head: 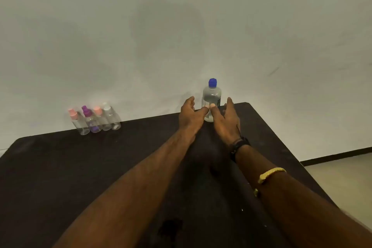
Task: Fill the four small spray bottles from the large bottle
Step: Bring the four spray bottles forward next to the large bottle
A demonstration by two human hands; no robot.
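- Dark, matte tabletop [80,167]: two bare forearms reach across it from the near edge toward the far right.
- Gold bangle [269,174]: it sits on the right forearm, with a black wristband [239,145] farther along at the wrist.
- Left hand [191,115]: its fingers are spread and relaxed and grip nothing. It is just left of the large bottle.
- Right hand [225,121]: its fingers are also straight and spread, just right of the bottle. The two thumb tips meet in front of the bottle's lower body, but I cannot tell whether they touch it.
- Large clear plastic bottle with a blue cap [211,98]: it stands upright at the table's far edge, capped, between the two hands.
- Four small clear spray bottles [96,121]: they stand packed side by side at the far left edge, tilted, well apart from the hands. Their caps are pink, purple, pink and whitish.
- Plain pale wall [181,26]: it rises behind the table.
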